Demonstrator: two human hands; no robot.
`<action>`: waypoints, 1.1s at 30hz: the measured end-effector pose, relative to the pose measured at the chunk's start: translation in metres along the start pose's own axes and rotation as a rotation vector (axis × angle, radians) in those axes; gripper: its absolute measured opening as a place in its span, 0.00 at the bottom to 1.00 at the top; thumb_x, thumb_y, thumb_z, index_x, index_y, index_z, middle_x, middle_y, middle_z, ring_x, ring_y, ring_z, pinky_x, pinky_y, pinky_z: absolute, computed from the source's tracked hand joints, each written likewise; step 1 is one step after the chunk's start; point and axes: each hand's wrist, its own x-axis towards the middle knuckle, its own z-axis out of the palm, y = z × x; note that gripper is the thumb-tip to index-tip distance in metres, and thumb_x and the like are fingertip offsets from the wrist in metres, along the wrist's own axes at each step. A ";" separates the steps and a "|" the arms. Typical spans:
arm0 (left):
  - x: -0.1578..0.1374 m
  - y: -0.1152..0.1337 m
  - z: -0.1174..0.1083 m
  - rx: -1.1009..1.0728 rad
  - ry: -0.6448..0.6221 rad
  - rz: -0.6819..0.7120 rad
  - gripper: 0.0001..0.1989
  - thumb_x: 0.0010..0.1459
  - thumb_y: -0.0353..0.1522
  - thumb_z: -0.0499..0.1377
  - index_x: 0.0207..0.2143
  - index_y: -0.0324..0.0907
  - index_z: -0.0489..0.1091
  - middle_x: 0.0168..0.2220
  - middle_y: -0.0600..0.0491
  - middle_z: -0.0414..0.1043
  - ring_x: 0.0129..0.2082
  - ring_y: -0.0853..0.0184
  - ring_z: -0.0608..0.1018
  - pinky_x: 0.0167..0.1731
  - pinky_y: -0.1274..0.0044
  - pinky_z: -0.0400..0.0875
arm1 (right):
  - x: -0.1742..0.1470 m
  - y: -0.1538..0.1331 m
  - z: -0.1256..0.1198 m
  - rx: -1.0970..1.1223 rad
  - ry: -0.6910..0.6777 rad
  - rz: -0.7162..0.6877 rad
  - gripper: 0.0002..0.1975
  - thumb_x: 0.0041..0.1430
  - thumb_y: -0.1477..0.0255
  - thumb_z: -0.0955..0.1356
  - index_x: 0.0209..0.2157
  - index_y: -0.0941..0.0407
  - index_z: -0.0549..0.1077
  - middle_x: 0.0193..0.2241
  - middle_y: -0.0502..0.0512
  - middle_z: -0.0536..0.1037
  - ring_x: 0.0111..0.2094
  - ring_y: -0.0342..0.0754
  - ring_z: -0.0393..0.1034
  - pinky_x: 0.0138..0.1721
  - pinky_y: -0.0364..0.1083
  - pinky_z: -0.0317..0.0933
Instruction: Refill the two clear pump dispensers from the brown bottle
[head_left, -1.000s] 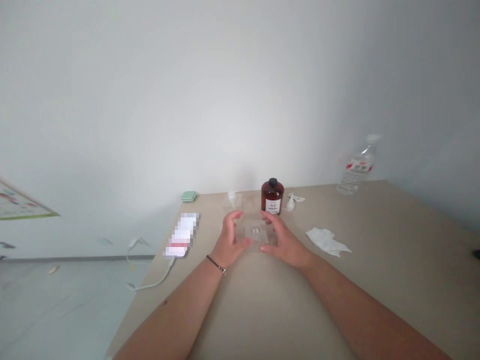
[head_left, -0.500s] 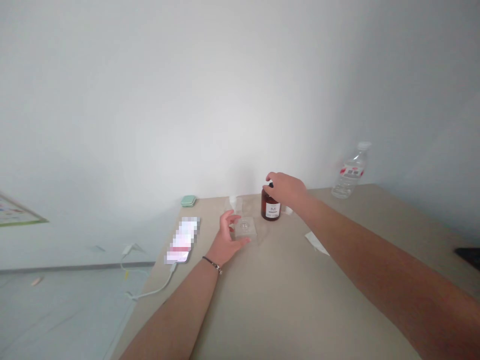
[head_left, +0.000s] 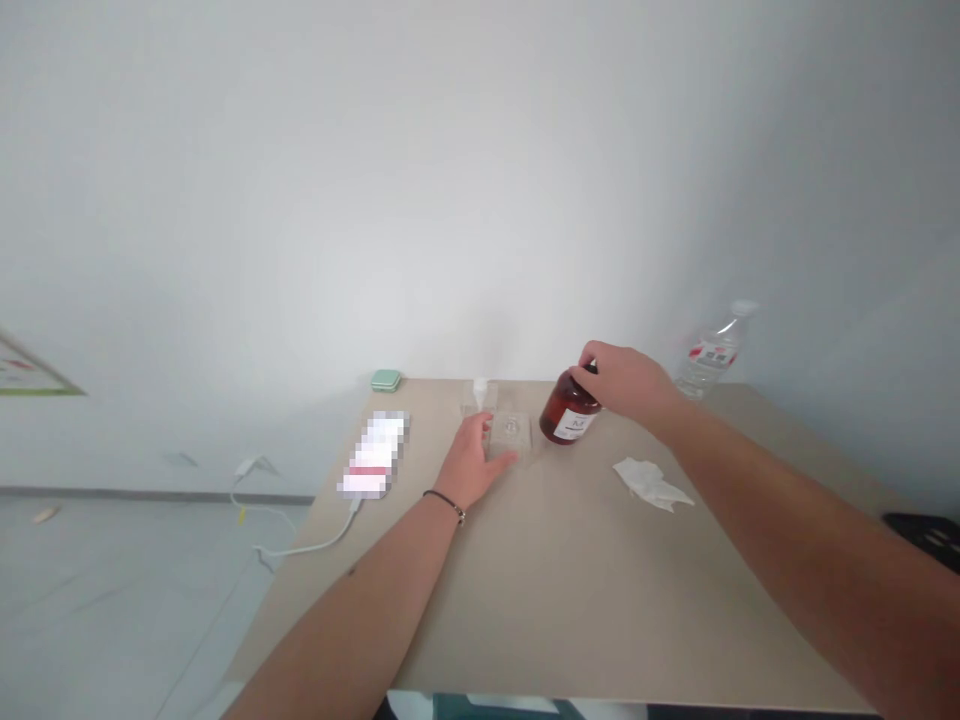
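Observation:
My right hand [head_left: 626,380] grips a brown bottle [head_left: 570,408] with a white label by its dark top. The bottle leans, its top toward the right, and its lower end is close to the tabletop. My left hand [head_left: 472,458] is closed around the left and near sides of a clear square piece [head_left: 511,430] with a round pattern in its middle. Thumb and fingers sit at its edges as it lies on the table. Just behind it stand a small white-topped item [head_left: 481,390] and another clear piece, partly covered by my fingers.
A crumpled white tissue [head_left: 651,484] lies right of the bottle. A clear water bottle [head_left: 709,358] stands at the back right, partly behind my right arm. On the left are a phone [head_left: 377,452] with a cable [head_left: 322,545] and a green case [head_left: 385,380]. The wall [head_left: 480,200] borders the table [head_left: 525,580].
The brown bottle has gone from upright to tilted and shifted right with my right hand. My left hand stays by the clear square piece. The camera view has shifted, showing more of the tissue.

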 end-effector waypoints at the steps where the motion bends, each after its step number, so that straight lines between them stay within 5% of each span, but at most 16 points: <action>1: 0.001 0.001 0.001 0.029 0.008 0.008 0.32 0.53 0.36 0.70 0.57 0.43 0.62 0.51 0.44 0.68 0.52 0.54 0.74 0.56 0.58 0.69 | -0.007 0.001 -0.005 -0.005 0.005 -0.006 0.14 0.66 0.61 0.63 0.41 0.52 0.76 0.37 0.58 0.82 0.37 0.54 0.74 0.32 0.48 0.57; 6: 0.004 0.010 0.001 0.176 0.070 0.008 0.28 0.51 0.39 0.72 0.50 0.42 0.66 0.42 0.47 0.70 0.47 0.52 0.74 0.54 0.55 0.67 | -0.044 -0.006 -0.018 -0.050 -0.068 -0.083 0.11 0.65 0.63 0.64 0.37 0.52 0.75 0.32 0.56 0.81 0.33 0.52 0.72 0.30 0.47 0.53; 10: -0.010 0.024 -0.002 0.149 0.128 0.189 0.20 0.59 0.45 0.64 0.45 0.41 0.67 0.42 0.44 0.70 0.46 0.52 0.73 0.54 0.55 0.66 | -0.068 -0.021 -0.016 -0.059 -0.133 -0.146 0.10 0.66 0.63 0.64 0.35 0.52 0.74 0.32 0.56 0.82 0.32 0.52 0.73 0.29 0.47 0.52; 13: -0.028 0.038 -0.002 -0.039 -0.021 0.355 0.27 0.62 0.52 0.59 0.52 0.41 0.66 0.49 0.41 0.71 0.50 0.52 0.74 0.54 0.60 0.68 | -0.082 -0.037 -0.013 -0.085 -0.183 -0.184 0.11 0.68 0.63 0.63 0.37 0.52 0.73 0.31 0.56 0.81 0.33 0.52 0.74 0.28 0.47 0.50; 17: -0.040 0.055 0.001 -0.214 -0.194 0.272 0.51 0.44 0.57 0.71 0.63 0.42 0.59 0.61 0.38 0.68 0.57 0.46 0.74 0.58 0.58 0.68 | -0.094 -0.057 -0.010 -0.134 -0.247 -0.244 0.14 0.71 0.61 0.60 0.42 0.52 0.73 0.32 0.57 0.82 0.34 0.53 0.76 0.29 0.47 0.49; 25: -0.034 0.060 -0.003 -0.056 -0.275 0.167 0.42 0.42 0.52 0.73 0.56 0.47 0.67 0.47 0.47 0.80 0.46 0.46 0.82 0.48 0.61 0.74 | -0.088 -0.061 -0.010 -0.168 -0.320 -0.393 0.11 0.71 0.63 0.60 0.43 0.51 0.70 0.31 0.55 0.82 0.32 0.52 0.74 0.28 0.46 0.46; 33: -0.033 0.061 -0.005 0.013 -0.271 0.183 0.41 0.41 0.54 0.72 0.55 0.46 0.69 0.48 0.45 0.81 0.46 0.45 0.83 0.47 0.61 0.75 | -0.079 -0.061 -0.024 -0.259 -0.417 -0.541 0.12 0.69 0.62 0.62 0.48 0.55 0.67 0.31 0.57 0.81 0.32 0.54 0.74 0.29 0.47 0.46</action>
